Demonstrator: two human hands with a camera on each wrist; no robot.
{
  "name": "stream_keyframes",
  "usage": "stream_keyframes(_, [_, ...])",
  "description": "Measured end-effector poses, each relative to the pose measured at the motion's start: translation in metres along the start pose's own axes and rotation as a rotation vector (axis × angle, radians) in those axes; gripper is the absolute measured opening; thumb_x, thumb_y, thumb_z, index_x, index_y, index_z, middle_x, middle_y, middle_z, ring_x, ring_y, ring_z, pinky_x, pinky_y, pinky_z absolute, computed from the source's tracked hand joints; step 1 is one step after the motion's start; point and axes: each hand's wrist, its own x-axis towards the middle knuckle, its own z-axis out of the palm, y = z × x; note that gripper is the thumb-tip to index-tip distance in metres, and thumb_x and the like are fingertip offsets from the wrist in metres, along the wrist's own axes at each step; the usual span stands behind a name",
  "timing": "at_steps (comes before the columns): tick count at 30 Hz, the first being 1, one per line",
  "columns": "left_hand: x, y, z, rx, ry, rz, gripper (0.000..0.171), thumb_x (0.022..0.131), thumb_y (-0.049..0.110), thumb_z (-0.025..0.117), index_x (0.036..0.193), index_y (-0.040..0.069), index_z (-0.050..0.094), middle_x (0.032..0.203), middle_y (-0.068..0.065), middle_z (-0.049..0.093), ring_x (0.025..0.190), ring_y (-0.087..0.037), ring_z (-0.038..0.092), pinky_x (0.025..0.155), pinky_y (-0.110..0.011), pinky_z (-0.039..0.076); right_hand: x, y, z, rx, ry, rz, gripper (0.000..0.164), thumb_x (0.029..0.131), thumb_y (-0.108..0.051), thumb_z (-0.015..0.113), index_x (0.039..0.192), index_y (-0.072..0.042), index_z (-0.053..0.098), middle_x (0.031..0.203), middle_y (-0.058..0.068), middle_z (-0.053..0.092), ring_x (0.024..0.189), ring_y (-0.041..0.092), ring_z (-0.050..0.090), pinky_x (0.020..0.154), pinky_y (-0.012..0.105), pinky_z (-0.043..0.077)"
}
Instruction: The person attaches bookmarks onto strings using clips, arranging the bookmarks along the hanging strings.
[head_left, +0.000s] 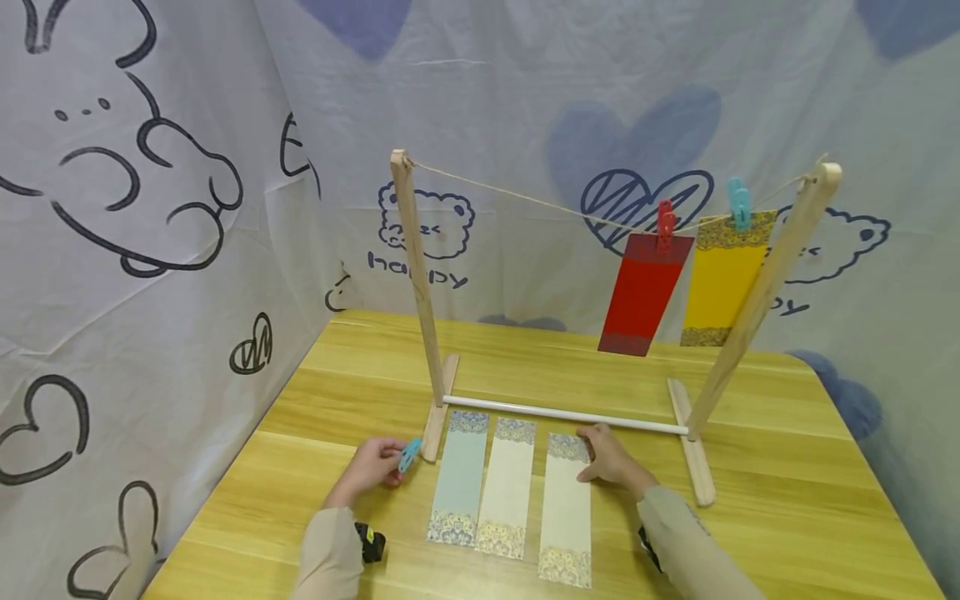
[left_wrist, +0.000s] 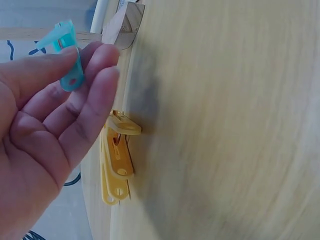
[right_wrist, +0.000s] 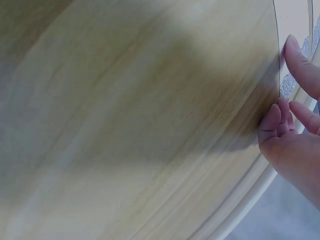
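Observation:
My left hand pinches a light blue clothespin between thumb and fingers, just left of the rack's left foot. Close by it, several yellow clothespins lie in a small pile on the table. My right hand is at the upper right corner of a cream card with lace-patterned ends, its thumb and fingertips spread along the edge. That card lies flat. To its left lie a second cream card and a pale blue-green card, both similarly patterned.
A wooden rack with a left post, right post and white bottom bar stands behind the cards. From its string hang a red card under a red clothespin and a yellow card under a blue clothespin.

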Motion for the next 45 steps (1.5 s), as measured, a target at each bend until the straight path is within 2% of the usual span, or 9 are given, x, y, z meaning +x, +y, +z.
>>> stream_keyframes(5, [-0.001, 0.002, 0.002, -0.01, 0.045, -0.013, 0.02, 0.085, -0.011, 0.049, 0.103, -0.016, 0.056, 0.078, -0.015, 0.06, 0.055, -0.021, 0.059, 0.05, -0.032, 0.052, 0.0, -0.001, -0.002, -0.057, -0.019, -0.007, 0.072, 0.056, -0.001, 0.082, 0.116, 0.016, 0.046, 0.106, 0.02, 0.043, 0.098, 0.032, 0.046, 0.087, 0.044, 0.039])
stream_keyframes(12, [0.0, 0.0, 0.003, -0.031, 0.024, 0.034, 0.019, 0.084, -0.014, 0.049, 0.101, -0.018, 0.057, 0.075, -0.019, 0.062, 0.059, -0.029, 0.061, 0.052, -0.036, 0.052, -0.001, 0.001, -0.003, -0.059, -0.035, 0.011, 0.074, 0.052, 0.0, 0.084, 0.114, 0.015, 0.044, 0.105, 0.023, 0.041, 0.096, 0.032, 0.043, 0.086, 0.045, 0.039])
stream_keyframes(18, [0.001, -0.001, 0.005, -0.066, 0.014, 0.029, 0.016, 0.083, -0.014, 0.049, 0.097, -0.019, 0.057, 0.073, -0.018, 0.062, 0.059, -0.028, 0.062, 0.055, -0.038, 0.053, 0.0, 0.002, -0.002, -0.022, -0.045, 0.081, 0.067, 0.055, 0.0, 0.083, 0.11, 0.011, 0.046, 0.106, 0.022, 0.038, 0.099, 0.034, 0.043, 0.086, 0.046, 0.039])
stream_keyframes(25, [0.0, 0.001, 0.005, -0.208, -0.039, 0.048, 0.022, 0.087, -0.012, 0.043, 0.106, -0.022, 0.05, 0.086, -0.034, 0.058, 0.067, -0.034, 0.063, 0.056, -0.038, 0.053, -0.001, 0.002, -0.002, 0.04, -0.01, 0.09, 0.067, 0.053, 0.003, 0.083, 0.107, 0.007, 0.042, 0.104, 0.022, 0.038, 0.097, 0.034, 0.043, 0.086, 0.047, 0.039])
stream_keyframes(31, [0.001, -0.003, 0.003, -0.337, -0.099, 0.054, 0.025, 0.089, -0.01, 0.04, 0.11, -0.023, 0.043, 0.088, -0.026, 0.06, 0.068, -0.028, 0.064, 0.053, -0.031, 0.053, -0.005, 0.005, -0.004, 0.086, 0.043, 0.05, 0.069, 0.055, 0.005, 0.081, 0.11, 0.005, 0.04, 0.111, 0.026, 0.048, 0.103, 0.041, 0.047, 0.085, 0.049, 0.04])
stream_keyframes(34, [0.002, -0.003, 0.003, -0.378, -0.121, 0.061, 0.026, 0.09, -0.009, 0.039, 0.112, -0.023, 0.041, 0.092, -0.024, 0.059, 0.07, -0.026, 0.064, 0.053, -0.029, 0.053, -0.008, 0.007, -0.004, 0.107, 0.045, 0.052, 0.068, 0.058, 0.003, 0.081, 0.113, 0.004, 0.04, 0.114, 0.026, 0.048, 0.101, 0.038, 0.048, 0.081, 0.046, 0.043])
stream_keyframes(38, [0.003, -0.002, 0.004, -0.418, -0.124, 0.068, 0.029, 0.092, -0.006, 0.037, 0.116, -0.023, 0.038, 0.097, -0.029, 0.056, 0.075, -0.025, 0.063, 0.058, -0.025, 0.052, -0.011, 0.009, -0.005, 0.183, 0.037, 0.032, 0.066, 0.064, 0.003, 0.077, 0.118, 0.007, 0.039, 0.093, 0.02, 0.053, 0.076, 0.027, 0.051, 0.061, 0.035, 0.045])
stream_keyframes(41, [0.004, -0.002, 0.004, -0.441, -0.127, 0.074, 0.032, 0.093, -0.003, 0.038, 0.118, -0.023, 0.035, 0.098, -0.028, 0.056, 0.076, -0.02, 0.062, 0.061, -0.022, 0.05, -0.014, 0.011, -0.005, 0.272, 0.044, 0.011, 0.063, 0.068, 0.006, 0.073, 0.12, 0.01, 0.037, 0.073, 0.013, 0.046, 0.058, 0.018, 0.04, 0.048, 0.027, 0.037])
stream_keyframes(45, [0.005, -0.003, 0.005, -0.465, -0.147, 0.083, 0.035, 0.092, -0.003, 0.041, 0.12, -0.023, 0.033, 0.098, -0.023, 0.058, 0.076, -0.015, 0.062, 0.064, -0.022, 0.05, -0.016, 0.012, -0.005, 0.367, 0.084, 0.006, 0.054, 0.072, 0.009, 0.068, 0.117, 0.012, 0.039, 0.067, 0.008, 0.04, 0.056, 0.014, 0.036, 0.046, 0.022, 0.033])
